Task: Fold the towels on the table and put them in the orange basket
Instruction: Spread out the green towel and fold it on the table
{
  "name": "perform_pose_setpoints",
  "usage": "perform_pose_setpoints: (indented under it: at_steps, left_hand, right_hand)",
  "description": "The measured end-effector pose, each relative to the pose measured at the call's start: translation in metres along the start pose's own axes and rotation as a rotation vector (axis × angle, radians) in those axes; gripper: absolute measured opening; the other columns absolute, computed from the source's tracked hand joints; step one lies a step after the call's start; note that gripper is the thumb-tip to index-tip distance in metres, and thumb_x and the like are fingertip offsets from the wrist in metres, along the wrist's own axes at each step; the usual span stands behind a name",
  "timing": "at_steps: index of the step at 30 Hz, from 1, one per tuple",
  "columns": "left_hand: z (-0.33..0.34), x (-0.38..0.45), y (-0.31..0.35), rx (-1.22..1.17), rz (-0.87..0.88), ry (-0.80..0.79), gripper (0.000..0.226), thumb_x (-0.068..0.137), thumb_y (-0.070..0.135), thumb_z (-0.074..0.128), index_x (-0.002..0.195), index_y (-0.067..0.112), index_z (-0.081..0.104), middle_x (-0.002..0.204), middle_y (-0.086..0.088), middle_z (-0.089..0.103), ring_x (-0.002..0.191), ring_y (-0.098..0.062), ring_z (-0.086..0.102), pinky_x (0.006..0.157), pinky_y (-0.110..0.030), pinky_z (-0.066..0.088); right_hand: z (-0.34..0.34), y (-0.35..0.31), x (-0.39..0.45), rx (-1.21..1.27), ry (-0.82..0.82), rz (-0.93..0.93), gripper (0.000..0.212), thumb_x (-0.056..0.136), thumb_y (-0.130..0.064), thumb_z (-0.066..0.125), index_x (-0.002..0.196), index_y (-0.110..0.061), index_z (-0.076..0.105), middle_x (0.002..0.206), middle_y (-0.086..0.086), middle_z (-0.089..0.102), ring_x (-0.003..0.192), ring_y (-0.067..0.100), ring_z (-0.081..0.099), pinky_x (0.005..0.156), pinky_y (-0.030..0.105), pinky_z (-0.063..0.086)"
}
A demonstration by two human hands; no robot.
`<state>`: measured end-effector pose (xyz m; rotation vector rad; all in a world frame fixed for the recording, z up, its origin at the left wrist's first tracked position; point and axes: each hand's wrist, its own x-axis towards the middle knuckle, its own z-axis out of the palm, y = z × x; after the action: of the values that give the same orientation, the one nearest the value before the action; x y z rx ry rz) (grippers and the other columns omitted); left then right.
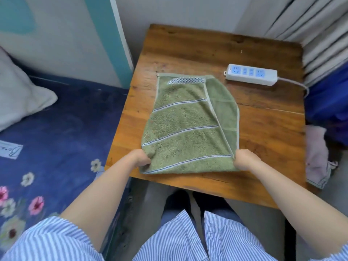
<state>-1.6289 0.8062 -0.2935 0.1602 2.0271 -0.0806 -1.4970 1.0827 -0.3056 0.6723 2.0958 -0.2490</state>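
Two hands, left hand and right hand, pinch the near corners of the green terry towel lying mid-worktop; soft, light and limp, it is best gripped at the corners.

We record a shirt in blue and white vertical stripes, short sleeves ending above the elbows, forearms bare. Dark blue trousers show beneath the open shirt fronts. We see no rings, watch or gloves.
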Motion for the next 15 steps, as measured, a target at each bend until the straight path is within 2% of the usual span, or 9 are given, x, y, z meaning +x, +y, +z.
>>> perform_pose_setpoints:
  at_steps: [2, 3, 4, 6, 7, 9, 11, 13, 15]
  left_hand:
    - [0.011, 0.001, -0.007, -0.106, -0.021, -0.150, 0.044, 0.093, 0.030, 0.049, 0.123, -0.001, 0.045, 0.113, -0.014, 0.056, 0.080, -0.021, 0.048, 0.054, -0.023, 0.040]
    - [0.015, 0.000, -0.010, -0.122, -0.033, -0.219, 0.044, 0.091, 0.032, 0.053, 0.120, 0.000, 0.045, 0.097, -0.011, 0.055, 0.069, -0.019, 0.044, 0.047, -0.020, 0.033]
    - [0.019, 0.002, -0.014, -0.122, -0.044, -0.277, 0.042, 0.089, 0.034, 0.055, 0.116, 0.003, 0.046, 0.083, -0.007, 0.050, 0.059, -0.016, 0.039, 0.044, -0.019, 0.028]
    - [0.022, 0.009, -0.019, -0.142, -0.047, -0.346, 0.037, 0.087, 0.037, 0.059, 0.104, 0.006, 0.048, 0.068, -0.003, 0.045, 0.049, -0.013, 0.032, 0.044, -0.021, 0.024]
    - [0.022, 0.011, -0.020, -0.164, -0.039, -0.337, 0.035, 0.086, 0.039, 0.060, 0.096, 0.007, 0.050, 0.063, -0.002, 0.047, 0.046, -0.012, 0.033, 0.042, -0.020, 0.025]
    - [0.014, 0.017, -0.016, -0.191, -0.010, -0.222, 0.037, 0.086, 0.044, 0.058, 0.083, 0.008, 0.052, 0.060, -0.001, 0.051, 0.041, -0.009, 0.039, 0.039, -0.018, 0.030]
    - [0.002, 0.023, -0.009, -0.182, 0.014, -0.017, 0.043, 0.089, 0.046, 0.051, 0.099, 0.005, 0.057, 0.079, -0.006, 0.062, 0.062, -0.015, 0.057, 0.053, -0.023, 0.046]
    - [-0.010, 0.031, 0.000, -0.174, 0.021, 0.197, 0.044, 0.092, 0.041, 0.047, 0.112, 0.003, 0.056, 0.106, -0.012, 0.064, 0.094, -0.025, 0.060, 0.076, -0.032, 0.048]
    - [-0.023, 0.037, 0.012, -0.226, 0.031, 0.320, 0.036, 0.092, 0.036, 0.048, 0.111, 0.006, 0.055, 0.107, -0.010, 0.061, 0.097, -0.026, 0.056, 0.077, -0.032, 0.044]
  right_hand:
    - [0.008, 0.003, -0.004, -0.125, -0.162, 0.009, 0.020, 0.087, -0.002, 0.043, 0.067, -0.007, 0.045, 0.072, 0.003, 0.048, 0.057, 0.014, 0.043, 0.045, 0.021, 0.032]
    - [0.011, 0.004, -0.007, -0.194, -0.243, 0.008, 0.018, 0.088, -0.003, 0.044, 0.073, -0.007, 0.052, 0.078, 0.006, 0.056, 0.056, 0.013, 0.044, 0.042, 0.020, 0.030]
    - [0.013, 0.006, -0.007, -0.248, -0.309, -0.005, 0.016, 0.090, -0.004, 0.043, 0.089, -0.003, 0.059, 0.093, 0.010, 0.064, 0.059, 0.014, 0.050, 0.043, 0.019, 0.030]
    - [0.019, 0.010, -0.004, -0.284, -0.398, 0.001, 0.028, 0.091, -0.004, 0.039, 0.112, 0.003, 0.055, 0.108, 0.013, 0.066, 0.059, 0.013, 0.054, 0.044, 0.018, 0.034]
    - [0.020, 0.010, -0.005, -0.269, -0.418, 0.021, 0.027, 0.091, -0.004, 0.037, 0.110, 0.003, 0.054, 0.101, 0.013, 0.067, 0.054, 0.012, 0.050, 0.044, 0.019, 0.035]
    - [0.015, 0.008, -0.001, -0.243, -0.360, 0.058, 0.016, 0.087, -0.003, 0.038, 0.081, -0.005, 0.052, 0.083, 0.007, 0.059, 0.052, 0.012, 0.042, 0.046, 0.020, 0.033]
    - [0.001, 0.001, 0.005, -0.185, -0.223, 0.088, 0.022, 0.085, -0.002, 0.037, 0.066, -0.012, 0.040, 0.072, 0.000, 0.044, 0.057, 0.014, 0.041, 0.048, 0.021, 0.032]
    - [-0.016, -0.008, 0.013, -0.104, -0.044, 0.048, 0.018, 0.085, -0.004, 0.038, 0.069, -0.012, 0.041, 0.068, -0.002, 0.040, 0.063, 0.016, 0.044, 0.050, 0.023, 0.034]
    - [-0.034, -0.018, 0.024, -0.007, 0.122, -0.029, 0.016, 0.085, -0.005, 0.040, 0.071, -0.011, 0.044, 0.068, 0.001, 0.043, 0.064, 0.019, 0.046, 0.048, 0.023, 0.032]
